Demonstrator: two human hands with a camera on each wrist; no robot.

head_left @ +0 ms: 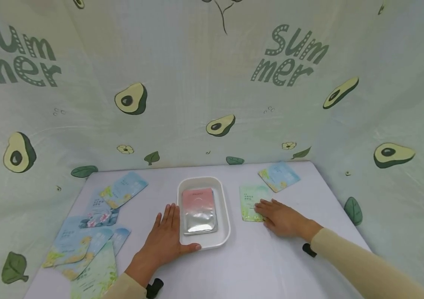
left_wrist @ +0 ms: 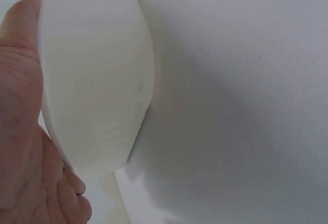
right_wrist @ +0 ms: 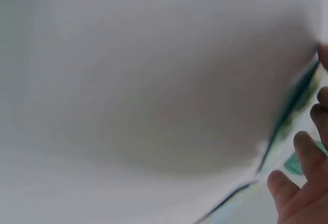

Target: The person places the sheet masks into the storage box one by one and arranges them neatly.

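Two hands flank one white tray (head_left: 225, 216), taken here as the landmark, on the white tabletop (head_left: 257, 265). Far left of the tray: a loose heap of blue and green sachets (head_left: 88, 236), overlapping, well apart from it. Just left of the tray: left hand (head_left: 167, 241), laid flat with straight fingers along the tray's left wall and thumb hooked round its near rim, touching but not clamping; same contact seen from the left wrist view, palm (left_wrist: 20, 131) against the tray's outer wall (left_wrist: 97, 80). Inside the tray: a pink and silver sachet (head_left: 198, 209), lying flat, long axis running away from the person. Just right of the tray: a green sachet (head_left: 250, 199), long axis likewise running front to back, parallel to the tray. Resting on its near right corner: right hand (head_left: 281, 218), fingers extended and slightly spread, pressing down rather than pinching; blurred in the right wrist view, only fingertips (right_wrist: 302, 147) over a green edge. So the green sachet lies directly under the right hand, far nearer to it than to the left. Further right and behind: a blue sachet (head_left: 279, 176), tilted, apart from both hands.
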